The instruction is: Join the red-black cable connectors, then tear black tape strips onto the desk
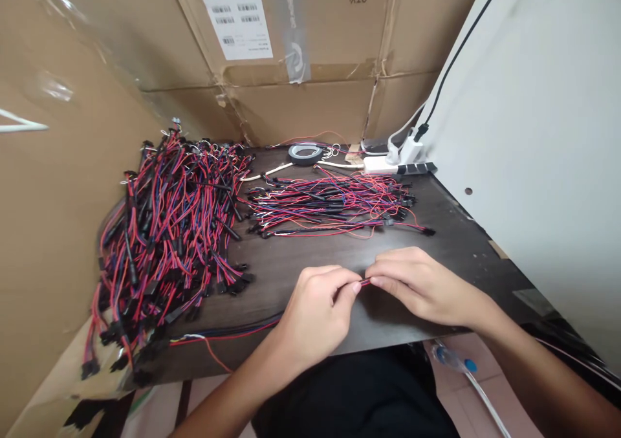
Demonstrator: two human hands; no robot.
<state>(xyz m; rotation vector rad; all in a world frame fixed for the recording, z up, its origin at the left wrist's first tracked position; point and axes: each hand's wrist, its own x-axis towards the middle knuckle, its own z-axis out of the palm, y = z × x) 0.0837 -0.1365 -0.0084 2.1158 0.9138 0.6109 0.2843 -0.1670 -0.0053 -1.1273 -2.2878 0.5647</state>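
Observation:
Between the fingertips of both hands runs a short visible stretch of a red and black wire harness (365, 282), just over the front of the dark table (310, 250). My left hand (323, 302) pinches it from the left, thumb against forefinger. From the right, my right hand (417, 283) pinches it close by. The harness trails out leftward behind my left hand, where its red, dark and orange wire ends lie on the table. Whatever sits inside the curled fingers is hidden.
A tall heap of wire harnesses (174, 224) covers the left side. Behind my hands lies a flatter bundle of harnesses (330, 202). Farther back are a roll of black tape (305, 154) and a white power strip (388, 164). Cardboard (310, 111) and a white panel (533, 134) enclose the table.

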